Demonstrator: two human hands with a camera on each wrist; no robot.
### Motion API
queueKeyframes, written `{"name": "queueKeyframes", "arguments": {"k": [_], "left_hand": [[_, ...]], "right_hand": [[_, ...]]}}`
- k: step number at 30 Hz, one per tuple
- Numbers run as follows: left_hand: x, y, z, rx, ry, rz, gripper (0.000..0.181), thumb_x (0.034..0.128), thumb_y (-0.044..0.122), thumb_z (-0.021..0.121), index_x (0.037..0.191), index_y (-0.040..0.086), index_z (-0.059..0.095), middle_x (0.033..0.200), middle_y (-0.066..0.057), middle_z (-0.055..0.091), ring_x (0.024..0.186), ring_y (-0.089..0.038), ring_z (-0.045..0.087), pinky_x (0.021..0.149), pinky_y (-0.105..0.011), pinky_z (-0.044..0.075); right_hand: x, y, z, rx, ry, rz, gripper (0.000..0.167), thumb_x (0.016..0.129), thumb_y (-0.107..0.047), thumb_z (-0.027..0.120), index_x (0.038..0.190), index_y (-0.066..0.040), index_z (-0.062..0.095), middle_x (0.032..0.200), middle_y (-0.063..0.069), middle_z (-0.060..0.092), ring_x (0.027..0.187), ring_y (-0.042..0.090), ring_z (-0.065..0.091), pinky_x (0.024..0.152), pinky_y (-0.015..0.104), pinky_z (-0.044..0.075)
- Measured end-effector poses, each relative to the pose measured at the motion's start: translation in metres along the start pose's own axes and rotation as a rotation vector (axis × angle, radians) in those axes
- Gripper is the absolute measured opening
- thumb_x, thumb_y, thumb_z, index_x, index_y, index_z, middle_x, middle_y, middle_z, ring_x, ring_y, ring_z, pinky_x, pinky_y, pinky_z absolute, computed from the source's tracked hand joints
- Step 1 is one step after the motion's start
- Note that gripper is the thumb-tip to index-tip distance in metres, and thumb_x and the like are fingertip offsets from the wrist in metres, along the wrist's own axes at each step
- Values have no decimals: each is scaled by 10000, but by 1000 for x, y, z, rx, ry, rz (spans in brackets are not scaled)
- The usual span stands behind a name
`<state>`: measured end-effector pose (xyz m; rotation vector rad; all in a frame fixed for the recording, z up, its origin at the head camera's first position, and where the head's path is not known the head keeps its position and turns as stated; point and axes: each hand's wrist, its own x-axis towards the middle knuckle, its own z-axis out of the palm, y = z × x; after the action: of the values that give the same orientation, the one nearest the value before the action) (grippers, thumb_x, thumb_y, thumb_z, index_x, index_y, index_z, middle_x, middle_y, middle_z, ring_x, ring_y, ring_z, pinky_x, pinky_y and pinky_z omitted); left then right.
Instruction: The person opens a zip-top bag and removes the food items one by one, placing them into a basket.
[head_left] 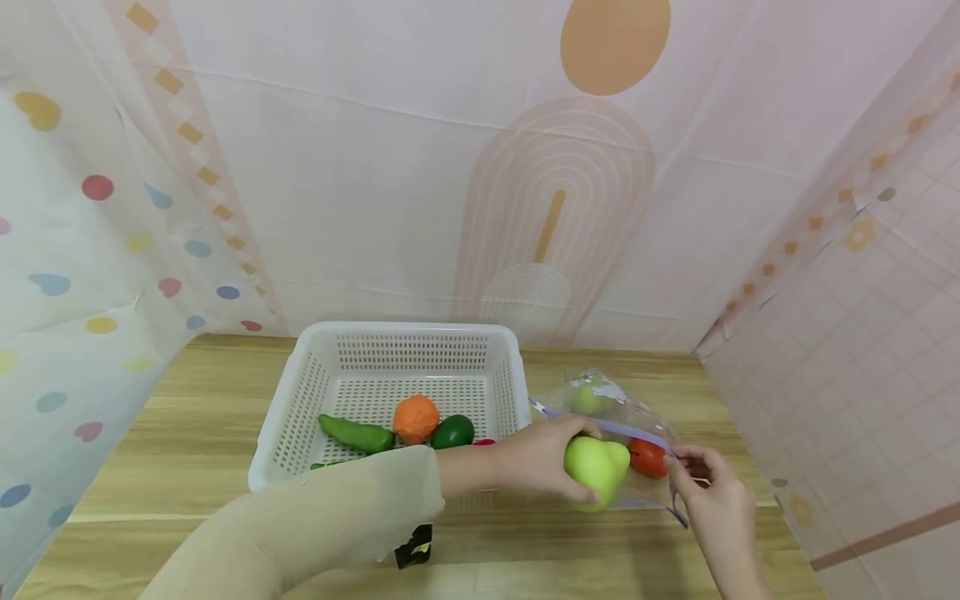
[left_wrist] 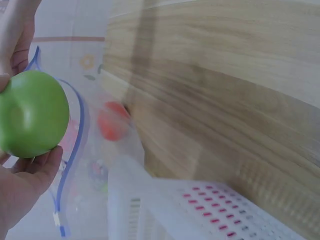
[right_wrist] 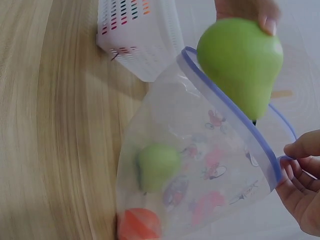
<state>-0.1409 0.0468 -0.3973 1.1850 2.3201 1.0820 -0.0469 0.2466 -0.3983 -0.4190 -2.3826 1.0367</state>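
My left hand [head_left: 536, 460] grips a green pear [head_left: 595, 468], with fingers and thumb round its wide end. The pear is at the mouth of a clear zip bag [right_wrist: 185, 150] with a blue-purple edge. In the right wrist view its narrow end points down into the opening. My right hand [head_left: 716, 500] pinches the bag's edge at the right corner. Inside the bag lie another green pear [right_wrist: 158, 167] and a red, tomato-like piece [head_left: 648, 457]. The left wrist view shows the held pear from its wide end.
A white perforated basket [head_left: 315, 333] stands left of the bag. It holds a green pepper [head_left: 356, 434], an orange [head_left: 416, 418], a dark green avocado-like piece [head_left: 453, 432] and a partly hidden red thing [head_left: 484, 442]. A black object [head_left: 415, 547] lies near the left sleeve. Patterned cloth walls surround the wooden table [head_left: 187, 433].
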Motion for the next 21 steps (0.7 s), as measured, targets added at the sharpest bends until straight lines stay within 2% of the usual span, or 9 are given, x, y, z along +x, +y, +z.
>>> {"name": "queueKeyframes", "arguments": {"k": [8,11,17,21], "left_hand": [[-16,-4,-23,-15,-32,9,592,708,331,770,1201,149,499,1087,78,518,857,-41,529,675,-182,478],[-22,-5,-32,-40,-14,15,599,704,312,775,1206,142,496,1109,64,515,890,-58,533,701,-194,484],[-33,-7,-44,-91,42,-15,587,691,268,798,1184,167,496,1112,74,520,939,-80,537,751,-211,486],[-38,-12,-52,-68,93,-37,576,676,287,807,1150,170,500,1069,79,546,926,-96,552,746,-222,490]], "right_hand": [[2,0,-2,-21,-1,8,110,792,-32,701,898,-23,673,789,87,657,651,-64,534,536,113,440],[2,0,-1,-19,4,-4,107,790,-27,704,892,-19,673,788,93,659,645,-64,535,542,101,440],[3,1,0,2,-6,-26,121,790,-19,706,900,10,666,785,107,658,639,-61,533,542,88,434],[2,1,0,-29,4,-37,119,785,-34,718,892,-5,672,771,90,662,637,-72,527,522,95,422]]}}
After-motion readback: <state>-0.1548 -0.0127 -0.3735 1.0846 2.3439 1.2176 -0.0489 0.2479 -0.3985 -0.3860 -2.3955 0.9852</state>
